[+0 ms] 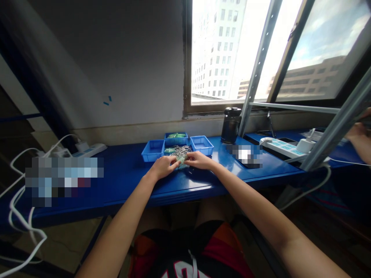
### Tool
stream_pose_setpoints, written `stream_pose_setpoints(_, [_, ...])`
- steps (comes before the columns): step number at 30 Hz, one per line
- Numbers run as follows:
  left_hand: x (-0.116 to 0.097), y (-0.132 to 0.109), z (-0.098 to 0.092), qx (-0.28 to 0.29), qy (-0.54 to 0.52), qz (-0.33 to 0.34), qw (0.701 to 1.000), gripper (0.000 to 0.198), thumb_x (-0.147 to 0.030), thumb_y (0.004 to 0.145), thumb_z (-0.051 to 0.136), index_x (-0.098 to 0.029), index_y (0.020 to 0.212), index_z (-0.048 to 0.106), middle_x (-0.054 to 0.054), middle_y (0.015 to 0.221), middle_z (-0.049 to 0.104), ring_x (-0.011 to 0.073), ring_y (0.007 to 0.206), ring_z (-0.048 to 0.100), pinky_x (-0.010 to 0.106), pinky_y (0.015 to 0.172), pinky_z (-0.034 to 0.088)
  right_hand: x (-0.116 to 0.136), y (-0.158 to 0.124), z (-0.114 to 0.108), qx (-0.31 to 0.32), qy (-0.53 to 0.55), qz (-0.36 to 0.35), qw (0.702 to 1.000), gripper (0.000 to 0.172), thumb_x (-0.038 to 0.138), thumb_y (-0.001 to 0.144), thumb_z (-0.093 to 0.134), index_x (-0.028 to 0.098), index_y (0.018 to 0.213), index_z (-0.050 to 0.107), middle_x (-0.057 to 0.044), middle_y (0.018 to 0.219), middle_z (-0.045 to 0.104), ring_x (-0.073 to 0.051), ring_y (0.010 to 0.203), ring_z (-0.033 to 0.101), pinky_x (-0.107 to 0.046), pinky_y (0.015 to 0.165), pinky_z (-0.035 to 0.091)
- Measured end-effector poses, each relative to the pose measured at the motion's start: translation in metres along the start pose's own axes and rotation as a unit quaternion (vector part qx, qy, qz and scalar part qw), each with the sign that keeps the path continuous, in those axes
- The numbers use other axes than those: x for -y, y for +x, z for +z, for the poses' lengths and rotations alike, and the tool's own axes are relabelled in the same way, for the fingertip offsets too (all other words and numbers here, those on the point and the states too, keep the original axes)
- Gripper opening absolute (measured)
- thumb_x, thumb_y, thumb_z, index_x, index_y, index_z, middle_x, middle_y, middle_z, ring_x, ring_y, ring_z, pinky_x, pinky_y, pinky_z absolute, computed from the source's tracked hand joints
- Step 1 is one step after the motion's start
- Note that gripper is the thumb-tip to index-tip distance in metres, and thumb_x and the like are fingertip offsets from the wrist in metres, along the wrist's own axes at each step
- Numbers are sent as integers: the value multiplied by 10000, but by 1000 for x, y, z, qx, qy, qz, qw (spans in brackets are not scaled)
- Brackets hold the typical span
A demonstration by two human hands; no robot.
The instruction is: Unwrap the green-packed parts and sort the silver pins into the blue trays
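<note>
The far tray (166, 136) at 12 o'clock holds green pieces; the middle tray (177, 145) holds metal pins. At its 6 o'clock edge, your left hand (163, 166) and right hand (199, 160) pinch a pale green piece (181, 159) between their fingers.

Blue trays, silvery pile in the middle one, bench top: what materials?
Blue trays: likely moulded plastic, matte, uniform colour, thin walls. Pile: probably metal, small silvery pieces that glint. Bench top: perhaps painted sheet metal, glossy blue, with a folded front edge; unsure.

blue bench (121, 173): four small blue trays (148, 156), black jar (231, 125) beside them, white power strips (89, 150) at both ends.
</note>
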State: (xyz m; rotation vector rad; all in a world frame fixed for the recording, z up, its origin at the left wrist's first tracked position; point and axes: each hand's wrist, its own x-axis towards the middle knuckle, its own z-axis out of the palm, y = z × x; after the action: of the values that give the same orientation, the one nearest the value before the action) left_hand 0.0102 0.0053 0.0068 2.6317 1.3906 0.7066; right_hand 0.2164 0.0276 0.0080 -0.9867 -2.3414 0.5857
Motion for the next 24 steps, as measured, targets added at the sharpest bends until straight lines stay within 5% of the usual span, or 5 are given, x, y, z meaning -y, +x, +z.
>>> stream_pose_setpoints(8, [-3,1,1,-68,-29,2,997,200,-348,811,470,-204,922,553,16,826,637,129,619,567,232,582,415,0,1,1,-28,29,-10,999,208,329,798,491,138,739,550,8,650,517,-103,584,439,-218,545,323])
stream_pose_setpoints(12, [-3,1,1,-80,-38,-11,996,327,-292,802,490,-225,1119,451,4,843,634,124,600,581,228,573,426,-6,3,3,-46,40,-18,998,183,315,792,499,141,780,553,11,641,514,-104,588,452,-223,562,346])
stream_pose_setpoints(19, [0,1,2,-59,-10,1,998,142,-264,833,432,-219,904,547,8,838,644,132,640,586,230,578,421,-12,5,6,-75,67,-16,995,389,272,778,505,173,1149,438,42,645,550,-98,577,478,-227,598,382])
stream_pose_setpoints(24, [-3,0,0,-70,-23,-6,997,204,-271,801,466,-217,978,551,11,855,643,134,640,578,239,591,436,-14,4,6,-80,44,-25,995,462,262,780,496,180,1220,379,55,616,548,-90,538,463,-218,573,368])
